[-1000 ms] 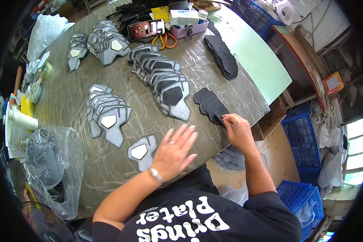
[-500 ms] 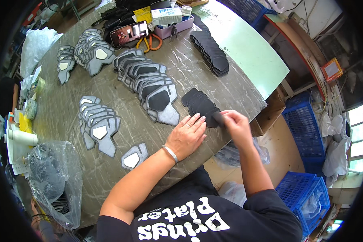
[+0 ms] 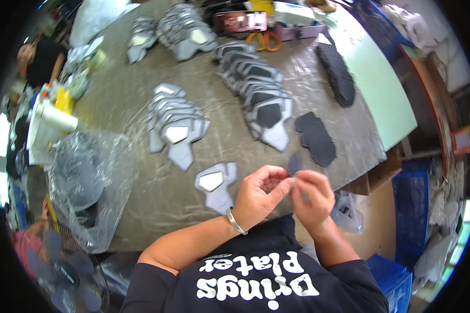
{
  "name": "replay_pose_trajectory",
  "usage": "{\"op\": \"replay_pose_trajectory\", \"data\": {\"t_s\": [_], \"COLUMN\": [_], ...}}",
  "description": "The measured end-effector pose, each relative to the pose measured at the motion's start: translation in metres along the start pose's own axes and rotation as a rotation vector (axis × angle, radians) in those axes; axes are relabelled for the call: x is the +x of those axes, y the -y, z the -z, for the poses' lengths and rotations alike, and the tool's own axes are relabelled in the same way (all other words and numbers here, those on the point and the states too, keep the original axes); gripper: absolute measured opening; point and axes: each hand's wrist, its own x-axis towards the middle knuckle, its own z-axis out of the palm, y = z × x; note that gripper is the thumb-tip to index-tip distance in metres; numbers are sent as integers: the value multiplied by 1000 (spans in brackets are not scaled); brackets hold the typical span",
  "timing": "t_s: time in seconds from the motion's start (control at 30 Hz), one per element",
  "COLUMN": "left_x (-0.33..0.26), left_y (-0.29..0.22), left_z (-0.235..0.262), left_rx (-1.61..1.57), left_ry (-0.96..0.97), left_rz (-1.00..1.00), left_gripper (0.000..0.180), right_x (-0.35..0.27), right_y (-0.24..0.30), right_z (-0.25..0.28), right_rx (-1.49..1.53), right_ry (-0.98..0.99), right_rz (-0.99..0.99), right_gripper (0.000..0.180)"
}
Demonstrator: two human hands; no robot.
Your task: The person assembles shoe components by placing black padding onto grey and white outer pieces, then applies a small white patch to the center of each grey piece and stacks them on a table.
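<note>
My left hand (image 3: 261, 195) and my right hand (image 3: 313, 201) meet above the near edge of the table, fingertips together. Between them stands a small thin black patch (image 3: 295, 163), pinched by its lower end and slightly blurred. Just beyond lies a fanned row of similar black patches (image 3: 318, 146). Left of my left hand rests a single grey shaped piece (image 3: 220, 201) with a white centre. Farther off is an overlapping row of grey pieces with black centres (image 3: 269, 115). A row of grey pieces with white centres (image 3: 177, 134) lies to its left.
Another black stack (image 3: 337, 78) lies far right. A phone (image 3: 240, 22), orange-handled scissors (image 3: 266, 40) and a purple box (image 3: 300, 32) stand at the back. A clear plastic bag (image 3: 96, 177) hangs over the left edge, near a fan (image 3: 68, 276). Another person (image 3: 44, 62) is at far left.
My right hand has lifted a black patch off the row and brought it nearer me. My left hand has left the row and joined it. The view has shifted left.
</note>
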Motion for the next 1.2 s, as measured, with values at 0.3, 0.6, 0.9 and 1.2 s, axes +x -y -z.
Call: {"op": "replay_pose_trajectory", "data": {"t_s": [0.3, 0.6, 0.9, 1.2], "left_x": [-74, -77, -67, -63], "left_y": [-2, -8, -10, -8], "left_z": [94, 124, 130, 126], "left_rx": [-7, 288, -43, 133], "left_ry": [-463, -495, -543, -564], "left_rz": [243, 287, 475, 460], "left_gripper": [14, 14, 15, 15], "right_x": [17, 34, 36, 33], "right_y": [24, 37, 30, 30], "right_z": [-50, -86, -96, -100], "right_rx": [329, 322, 387, 377], "right_ry": [514, 917, 930, 879], "right_rz": [-530, -726, -866, -904], "right_gripper": [34, 24, 25, 25]}}
